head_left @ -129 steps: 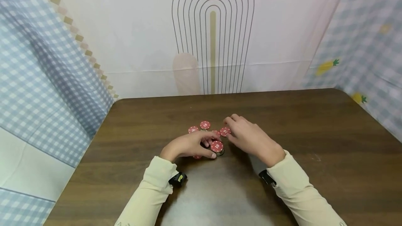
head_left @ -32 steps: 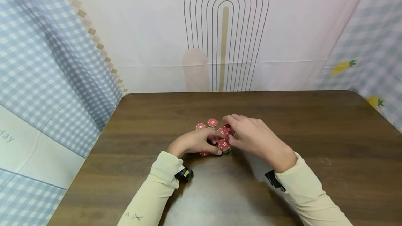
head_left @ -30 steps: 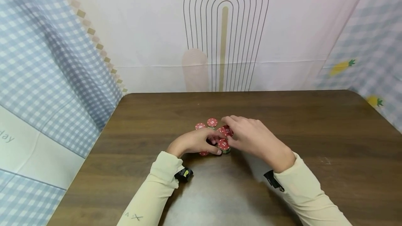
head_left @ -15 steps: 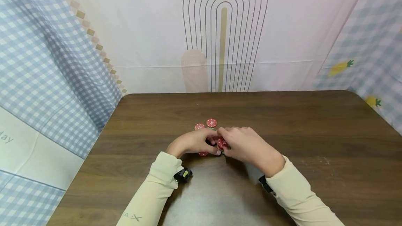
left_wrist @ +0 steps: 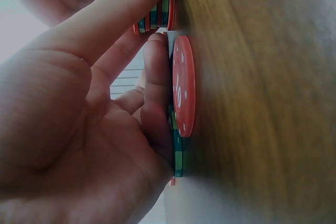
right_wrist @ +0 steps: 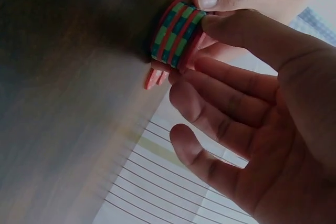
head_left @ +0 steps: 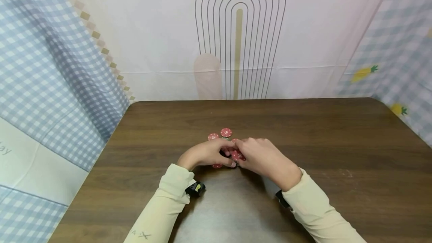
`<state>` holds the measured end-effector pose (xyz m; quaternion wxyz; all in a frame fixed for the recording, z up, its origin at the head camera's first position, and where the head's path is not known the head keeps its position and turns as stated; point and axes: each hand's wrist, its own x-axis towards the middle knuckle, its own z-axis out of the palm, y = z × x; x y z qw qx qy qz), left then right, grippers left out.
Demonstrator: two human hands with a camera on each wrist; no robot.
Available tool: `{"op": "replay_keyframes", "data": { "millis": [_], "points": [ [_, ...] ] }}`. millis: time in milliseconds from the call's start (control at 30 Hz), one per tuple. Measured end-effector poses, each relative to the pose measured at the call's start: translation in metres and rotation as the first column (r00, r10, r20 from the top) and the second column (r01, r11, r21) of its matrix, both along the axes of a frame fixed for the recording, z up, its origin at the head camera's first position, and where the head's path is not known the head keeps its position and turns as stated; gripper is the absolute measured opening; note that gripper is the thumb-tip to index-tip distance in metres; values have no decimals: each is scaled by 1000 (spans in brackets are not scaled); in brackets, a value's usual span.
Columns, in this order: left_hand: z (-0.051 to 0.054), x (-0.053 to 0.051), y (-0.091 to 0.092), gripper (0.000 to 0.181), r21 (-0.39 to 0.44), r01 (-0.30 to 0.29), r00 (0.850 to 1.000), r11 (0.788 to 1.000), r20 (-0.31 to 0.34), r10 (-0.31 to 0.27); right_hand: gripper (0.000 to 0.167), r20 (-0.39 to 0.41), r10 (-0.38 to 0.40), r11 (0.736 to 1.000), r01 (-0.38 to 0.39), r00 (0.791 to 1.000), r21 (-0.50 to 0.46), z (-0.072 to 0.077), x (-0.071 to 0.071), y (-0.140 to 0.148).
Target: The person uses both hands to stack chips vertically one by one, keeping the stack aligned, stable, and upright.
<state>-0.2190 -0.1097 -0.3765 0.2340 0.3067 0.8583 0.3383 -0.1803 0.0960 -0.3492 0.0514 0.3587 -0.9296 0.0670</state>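
Note:
A stack of red and green chips (head_left: 237,155) (left_wrist: 153,9) (right_wrist: 176,35) stands on the table between the two hands. The left hand (head_left: 206,153) (left_wrist: 79,108) curls round it, thumb on the near side and fingers behind. Thumb and index finger of the right hand (head_left: 264,160) (right_wrist: 252,93) pinch a red chip at the top of the stack; its other fingers are spread beyond the stack. Part of the top is hidden by the right fingers. Beside the left palm, a red chip (left_wrist: 184,85) lies near green ones (left_wrist: 179,156).
More red chips lie behind the left hand, one at the back (head_left: 226,132) and one to its left (head_left: 213,137); another (head_left: 217,166) shows under the left thumb. The brown table (head_left: 320,134) reaches back to a white patterned cloth (head_left: 152,40).
The right hand has taken up the red chip from behind the stack and moved it left and nearer, onto the stack's top. The left hand has stayed beside the stack.

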Motion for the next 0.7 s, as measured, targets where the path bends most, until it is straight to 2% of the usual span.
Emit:
{"op": "replay_keyframes", "data": {
  "millis": [267,467,700],
  "points": [
    [0,2,1,23,25,15,1000,1000,3,-15,18,55,-31,999,31,998,-8,-1,0,1],
    [-1,3,1,23,27,-8,1000,1000,-12,9,17,121,-60,997,66,991,-49,-2,-1,1],
    [-1,3,-1,26,51,7,1000,999,17,-7,20,95,-46,997,51,994,-54,-4,-4,3]
  ]
}}
